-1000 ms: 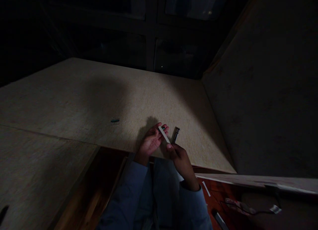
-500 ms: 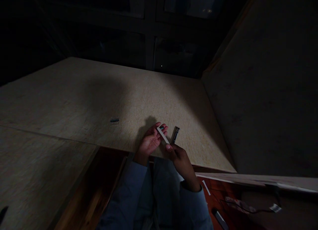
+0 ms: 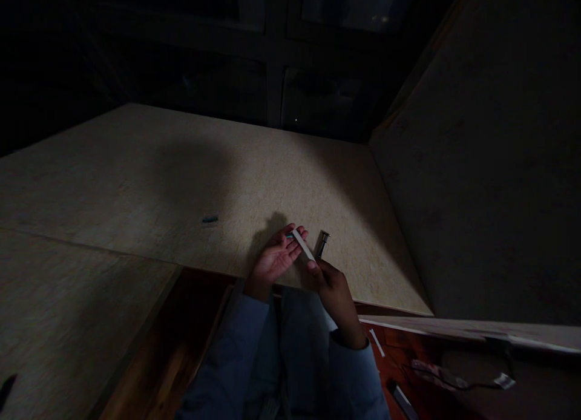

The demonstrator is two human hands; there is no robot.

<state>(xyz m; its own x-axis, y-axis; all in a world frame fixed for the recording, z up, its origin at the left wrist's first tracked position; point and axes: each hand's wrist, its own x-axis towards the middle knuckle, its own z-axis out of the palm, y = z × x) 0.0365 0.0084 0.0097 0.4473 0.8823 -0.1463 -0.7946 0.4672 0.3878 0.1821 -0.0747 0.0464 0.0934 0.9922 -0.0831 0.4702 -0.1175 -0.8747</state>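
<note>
Both my hands meet over the near edge of a tan board (image 3: 181,178). My right hand (image 3: 329,287) pinches the lower end of a short white strip (image 3: 303,244). My left hand (image 3: 276,256) is palm up with curled fingers touching the strip's upper end, and a small teal piece (image 3: 289,235) shows at its fingertips. Just right of the hands a small metal cylinder (image 3: 322,243) lies on the board. Another small teal piece (image 3: 209,219) lies alone on the board further left.
A large upright panel (image 3: 490,166) stands at the right. A second board (image 3: 68,311) lies lower left. On the reddish floor at lower right lie a white strip (image 3: 376,342), a dark tool (image 3: 402,402) and a cable (image 3: 458,383). The background is dark.
The white strip has tilted and shifted slightly to the right between my fingers. My hands stay in nearly the same place.
</note>
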